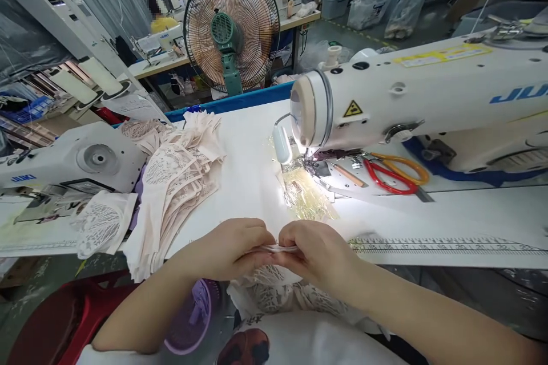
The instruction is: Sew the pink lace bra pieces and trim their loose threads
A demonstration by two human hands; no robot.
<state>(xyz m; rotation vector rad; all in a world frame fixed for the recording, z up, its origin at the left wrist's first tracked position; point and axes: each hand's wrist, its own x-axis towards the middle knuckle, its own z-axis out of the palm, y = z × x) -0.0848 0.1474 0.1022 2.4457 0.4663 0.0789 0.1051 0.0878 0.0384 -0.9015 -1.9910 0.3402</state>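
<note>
Both of my hands meet at the table's front edge, pinching the edge of a pale lace bra piece. My left hand grips it from the left, thumb and fingers closed. Close beside it, my right hand pinches the same folded edge. The lace hangs down below my fingers toward my lap. Ahead and to the right stands a white sewing machine, its lamp lighting the needle area. Yellowish clear film lies by its needle plate. A stack of pale lace pieces rests to the left.
Red-handled scissors and an orange-handled pair lie under the machine arm. A second sewing machine stands left. A green fan is behind the table. Below are a purple basket and a red stool.
</note>
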